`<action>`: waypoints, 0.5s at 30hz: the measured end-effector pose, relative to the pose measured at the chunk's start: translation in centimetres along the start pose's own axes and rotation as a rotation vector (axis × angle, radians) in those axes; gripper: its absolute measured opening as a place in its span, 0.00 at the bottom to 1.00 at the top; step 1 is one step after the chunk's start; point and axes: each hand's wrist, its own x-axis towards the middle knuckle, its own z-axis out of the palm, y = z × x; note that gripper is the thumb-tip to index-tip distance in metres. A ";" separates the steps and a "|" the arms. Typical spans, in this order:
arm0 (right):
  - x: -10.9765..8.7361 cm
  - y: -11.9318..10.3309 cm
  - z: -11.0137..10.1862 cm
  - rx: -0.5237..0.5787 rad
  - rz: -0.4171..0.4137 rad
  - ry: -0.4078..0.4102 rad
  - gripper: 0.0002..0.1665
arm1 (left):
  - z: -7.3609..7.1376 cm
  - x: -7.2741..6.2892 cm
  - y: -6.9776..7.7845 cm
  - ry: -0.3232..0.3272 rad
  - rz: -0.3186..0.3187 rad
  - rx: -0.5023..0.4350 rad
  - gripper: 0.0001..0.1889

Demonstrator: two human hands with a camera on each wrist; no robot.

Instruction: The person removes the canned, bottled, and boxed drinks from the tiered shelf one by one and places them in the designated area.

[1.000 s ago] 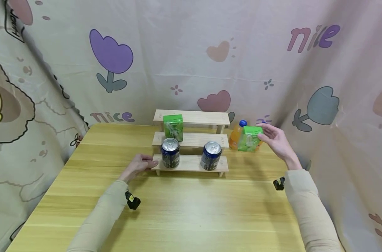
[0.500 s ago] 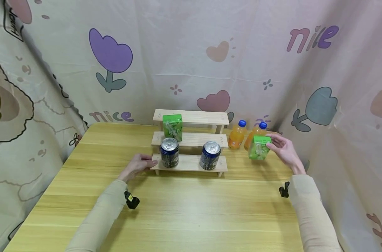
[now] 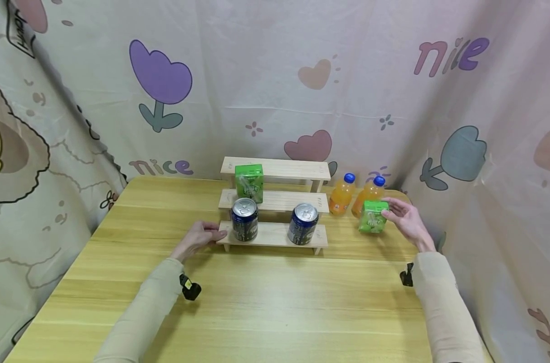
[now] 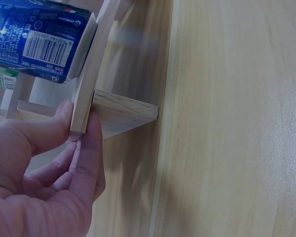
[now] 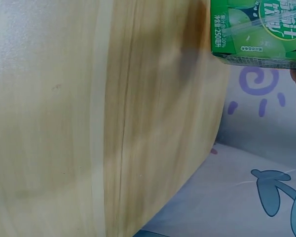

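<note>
Head view has the left hand [image 3: 201, 238] pinching the end of the stepped wooden rack's [image 3: 275, 201] bottom shelf, thumb on top, probably to keep it from sliding on the worktop [image 3: 265, 297]. Right hand [image 3: 404, 218] grips a green juice carton [image 3: 373, 216] just off to the right, in front of two orange bottles [image 3: 354, 194].

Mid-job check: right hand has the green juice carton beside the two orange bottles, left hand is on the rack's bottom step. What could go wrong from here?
1. The green carton in the right hand sits close to the two orange bottles; a sideways swing could topple one.
2. The left hand pinches the rack's bottom step; a tug might shake the cans.
3. The grip looks fingertip-only, so the carton could slip.
</note>
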 end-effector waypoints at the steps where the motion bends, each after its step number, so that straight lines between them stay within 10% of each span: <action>1: 0.0 0.1 0.0 0.005 -0.001 0.000 0.29 | 0.0 0.0 0.0 -0.001 -0.002 0.002 0.30; 15: 0.5 0.6 0.1 -0.186 0.113 -0.012 0.35 | 0.0 0.0 0.0 -0.002 0.002 -0.013 0.30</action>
